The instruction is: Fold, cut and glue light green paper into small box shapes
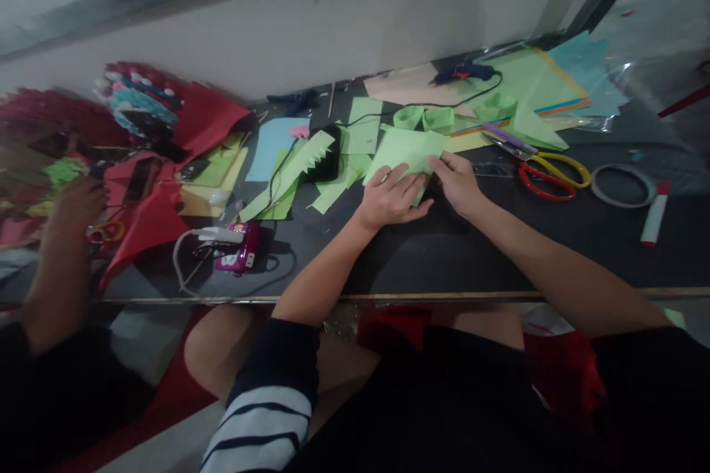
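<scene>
Partly concealed: the green sheet [409,148], midway along the tabletop [410,266], its lower part under the left hand [393,196]; and, to its left, a black object [328,165] overlapped by a green strip [292,174], its nature unclear. Blurred: a co-worker's hand [80,199] near the tabletop's left end, surrounding scraps [63,171] indistinct; body [78,399] cut off by the picture's left edge.

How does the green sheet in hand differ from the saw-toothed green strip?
The green sheet is broad; the saw-toothed strip is long and narrow. The left hand and right hand are on the sheet, while the strip lies untouched. Both are light green paper.
</scene>
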{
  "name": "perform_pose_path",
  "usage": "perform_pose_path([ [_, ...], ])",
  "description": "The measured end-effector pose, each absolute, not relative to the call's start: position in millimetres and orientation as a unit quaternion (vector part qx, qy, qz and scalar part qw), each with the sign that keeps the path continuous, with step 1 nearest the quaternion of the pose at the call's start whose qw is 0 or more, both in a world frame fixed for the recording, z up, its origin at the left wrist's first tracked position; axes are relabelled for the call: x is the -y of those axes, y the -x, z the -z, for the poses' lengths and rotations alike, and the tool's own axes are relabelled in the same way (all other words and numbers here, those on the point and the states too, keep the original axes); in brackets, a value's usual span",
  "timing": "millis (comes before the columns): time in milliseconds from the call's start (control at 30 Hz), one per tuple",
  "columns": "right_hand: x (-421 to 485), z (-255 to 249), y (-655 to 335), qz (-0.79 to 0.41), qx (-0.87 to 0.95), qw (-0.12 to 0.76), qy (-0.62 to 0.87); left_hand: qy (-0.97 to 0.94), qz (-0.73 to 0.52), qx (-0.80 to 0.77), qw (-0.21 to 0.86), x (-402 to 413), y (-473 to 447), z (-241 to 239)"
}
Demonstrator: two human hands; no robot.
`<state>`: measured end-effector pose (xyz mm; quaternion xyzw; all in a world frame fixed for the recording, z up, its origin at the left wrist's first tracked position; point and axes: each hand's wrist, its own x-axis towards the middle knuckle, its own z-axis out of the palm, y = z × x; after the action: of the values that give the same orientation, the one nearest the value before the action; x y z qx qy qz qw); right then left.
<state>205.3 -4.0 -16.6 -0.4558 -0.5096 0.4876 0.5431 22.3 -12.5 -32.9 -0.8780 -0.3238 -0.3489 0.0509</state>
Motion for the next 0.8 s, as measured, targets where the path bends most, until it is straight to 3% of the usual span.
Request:
perform_pose_path([
  [133, -4, 14, -222, -0.554, 0.422, 0.559, 0.45, 0.78, 0.471, 0.406, -0.069, 3, -15, 31],
  [233, -9, 12, -234, -0.57, 0.416, 0.547, 0.45, 0.65, 0.551, 0.464, -0.243, -16, -8, 32],
  [367, -12, 13, -237, -0.498, 0.46, 0.548, 0.49, 0.578, 0.476, 0.432, -0.503, -29, -8, 35],
  [567, -17, 16, -244, -0.377, 0.536, 0.543, 0.525, 0.622, 0.397, 0.394, -0.548, -19, -10, 26],
  [700, -7, -1, -246, -0.5, 0.526, 0.489, 0.484, 0.594, 0.361, 0.362, -0.621, -16, 0, 6],
  [800, 4, -19, -244, -0.632, 0.506, 0.363, 0.462, 0.516, 0.345, 0.348, -0.703, -14, 2, -8],
])
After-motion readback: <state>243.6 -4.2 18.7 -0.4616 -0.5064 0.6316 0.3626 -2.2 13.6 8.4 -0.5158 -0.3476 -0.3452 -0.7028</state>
